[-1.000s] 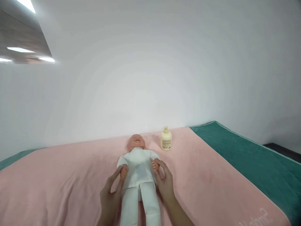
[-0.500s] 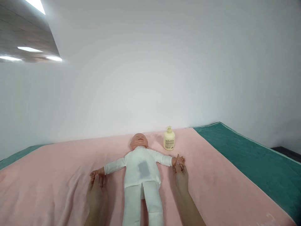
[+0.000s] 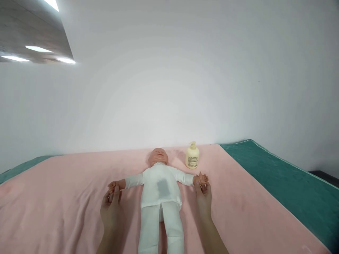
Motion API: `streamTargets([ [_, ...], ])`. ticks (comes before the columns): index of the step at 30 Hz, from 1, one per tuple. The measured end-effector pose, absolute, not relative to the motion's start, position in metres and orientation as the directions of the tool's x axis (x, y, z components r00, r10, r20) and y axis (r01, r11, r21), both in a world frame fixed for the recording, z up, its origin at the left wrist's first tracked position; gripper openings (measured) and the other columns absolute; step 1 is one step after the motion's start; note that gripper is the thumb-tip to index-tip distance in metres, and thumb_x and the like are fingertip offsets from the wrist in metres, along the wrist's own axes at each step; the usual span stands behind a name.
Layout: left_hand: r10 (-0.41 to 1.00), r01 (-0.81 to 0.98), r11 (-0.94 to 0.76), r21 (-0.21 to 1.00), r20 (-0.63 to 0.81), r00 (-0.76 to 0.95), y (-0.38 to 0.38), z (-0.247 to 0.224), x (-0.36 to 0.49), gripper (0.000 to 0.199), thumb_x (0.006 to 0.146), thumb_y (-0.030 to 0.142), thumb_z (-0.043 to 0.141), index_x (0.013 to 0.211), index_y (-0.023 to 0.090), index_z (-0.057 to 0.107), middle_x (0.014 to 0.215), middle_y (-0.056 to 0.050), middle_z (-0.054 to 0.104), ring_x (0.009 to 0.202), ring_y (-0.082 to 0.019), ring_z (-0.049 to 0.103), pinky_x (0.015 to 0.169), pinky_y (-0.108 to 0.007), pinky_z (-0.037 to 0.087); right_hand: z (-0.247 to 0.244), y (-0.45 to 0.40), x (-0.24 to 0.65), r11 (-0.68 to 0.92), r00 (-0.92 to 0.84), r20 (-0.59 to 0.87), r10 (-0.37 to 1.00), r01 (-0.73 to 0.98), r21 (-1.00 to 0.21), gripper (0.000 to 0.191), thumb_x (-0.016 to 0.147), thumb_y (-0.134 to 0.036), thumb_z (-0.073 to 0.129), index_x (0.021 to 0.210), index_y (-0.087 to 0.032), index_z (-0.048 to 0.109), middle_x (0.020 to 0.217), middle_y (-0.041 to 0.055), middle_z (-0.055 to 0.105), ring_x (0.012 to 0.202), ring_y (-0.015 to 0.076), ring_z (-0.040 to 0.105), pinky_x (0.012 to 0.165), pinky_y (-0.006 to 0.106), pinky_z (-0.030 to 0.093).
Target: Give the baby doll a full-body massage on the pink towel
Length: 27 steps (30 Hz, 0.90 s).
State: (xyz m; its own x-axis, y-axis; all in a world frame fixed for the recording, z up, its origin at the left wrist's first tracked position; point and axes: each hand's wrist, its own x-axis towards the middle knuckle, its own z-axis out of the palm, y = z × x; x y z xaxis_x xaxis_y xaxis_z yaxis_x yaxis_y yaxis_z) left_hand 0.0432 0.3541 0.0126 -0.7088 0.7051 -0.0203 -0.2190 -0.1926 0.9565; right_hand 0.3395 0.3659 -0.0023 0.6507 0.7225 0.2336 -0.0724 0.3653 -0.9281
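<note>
A baby doll point(image 3: 161, 187) lies face up, its arms stretched out to both sides. It wears a white top with a grey patch on the chest, and white trousers. My left hand point(image 3: 111, 208) is closed round the doll's hand point(image 3: 113, 186) on the left side, thumb on top. On the other side, my right hand point(image 3: 203, 203) grips the doll's hand point(image 3: 201, 179) at the wrist, its small fingers pointing up and outward. Both of my forearms reach in from the bottom edge. Beside the doll's head stands a pale yellow pump bottle point(image 3: 192, 157), touched by neither hand.
A pink blanket point(image 3: 238, 211) covers most of the surface, with creases at the left. Green padding point(image 3: 280, 180) shows at the right and at the far left corner. Behind rises a pale wall point(image 3: 169, 77). A dark object point(image 3: 324, 176) lies beyond the right edge.
My left hand and the doll's hand in it have moved inward and slightly up. My right hand keeps its hold almost in place. The view has shifted slightly.
</note>
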Motion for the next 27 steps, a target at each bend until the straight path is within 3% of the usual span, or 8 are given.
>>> streamTargets([
  [3,0.754,-0.09,-0.215,0.972,0.107,-0.649,0.343,0.027,0.06,0.04,0.076,0.042,0.07,0.11,0.022,0.064,0.116,-0.007,0.067,0.109,-0.024,0.062,0.098,-0.044,0.048,0.007,0.356,0.326,0.372,0.577,0.277,0.768,-0.049,-0.927,0.051,0.084,-0.042,0.063,0.129,-0.024,0.048,0.137,0.0087,0.051,0.124,0.0261,0.048,0.101,0.045,0.043],
  [7,0.862,0.235,-0.244,0.941,0.321,-0.391,0.332,0.021,0.076,0.033,0.076,0.041,0.069,0.104,0.024,0.069,0.113,-0.005,0.069,0.107,-0.027,0.063,0.089,-0.043,0.053,0.012,0.345,0.31,0.435,0.415,0.464,0.782,0.169,-0.884,0.04,0.088,-0.036,0.058,0.124,-0.022,0.054,0.127,0.0111,0.058,0.118,0.0266,0.054,0.098,0.046,0.046],
  [10,0.771,0.507,-0.521,0.687,0.634,-0.065,0.337,0.008,0.077,0.025,0.082,0.031,0.063,0.107,0.029,0.068,0.116,-0.003,0.069,0.111,-0.023,0.061,0.095,-0.042,0.05,0.012,0.342,0.304,0.575,0.196,0.674,0.712,0.387,-0.721,0.033,0.089,-0.027,0.057,0.121,-0.026,0.059,0.123,0.0089,0.062,0.115,0.0254,0.057,0.098,0.047,0.047],
  [12,0.661,0.611,-0.644,0.46,0.737,0.141,0.343,0.004,0.075,0.027,0.085,0.024,0.059,0.11,0.03,0.066,0.116,-0.002,0.068,0.11,-0.021,0.062,0.098,-0.043,0.046,0.012,0.342,0.301,0.669,0.02,0.782,0.623,0.504,-0.546,0.033,0.089,-0.021,0.055,0.12,-0.03,0.061,0.121,0.0064,0.063,0.115,0.0239,0.057,0.099,0.047,0.048],
  [14,0.599,0.655,-0.691,0.305,0.749,0.283,0.348,0.003,0.072,0.031,0.087,0.019,0.054,0.114,0.03,0.064,0.118,-0.003,0.068,0.11,-0.02,0.062,0.1,-0.044,0.044,0.014,0.343,0.299,0.718,-0.117,0.829,0.546,0.574,-0.392,0.038,0.089,-0.015,0.053,0.122,-0.033,0.06,0.12,0.0044,0.064,0.115,0.0224,0.058,0.099,0.047,0.048],
  [17,0.565,0.671,-0.715,0.198,0.727,0.389,0.352,0.004,0.071,0.036,0.088,0.016,0.051,0.12,0.028,0.061,0.121,-0.004,0.066,0.114,-0.019,0.06,0.101,-0.043,0.043,0.016,0.344,0.297,0.739,-0.219,0.843,0.491,0.617,-0.27,0.045,0.09,-0.01,0.05,0.128,-0.035,0.055,0.121,0.003,0.064,0.116,0.0208,0.057,0.098,0.047,0.049],
  [27,0.562,0.673,-0.72,0.172,0.713,0.419,0.351,0.004,0.074,0.039,0.088,0.014,0.049,0.123,0.028,0.059,0.123,-0.003,0.065,0.117,-0.018,0.057,0.103,-0.043,0.042,0.018,0.344,0.296,0.752,-0.285,0.834,0.473,0.624,-0.213,0.051,0.09,-0.008,0.047,0.131,-0.039,0.051,0.123,0.0011,0.064,0.117,0.02,0.057,0.097,0.047,0.049],
])
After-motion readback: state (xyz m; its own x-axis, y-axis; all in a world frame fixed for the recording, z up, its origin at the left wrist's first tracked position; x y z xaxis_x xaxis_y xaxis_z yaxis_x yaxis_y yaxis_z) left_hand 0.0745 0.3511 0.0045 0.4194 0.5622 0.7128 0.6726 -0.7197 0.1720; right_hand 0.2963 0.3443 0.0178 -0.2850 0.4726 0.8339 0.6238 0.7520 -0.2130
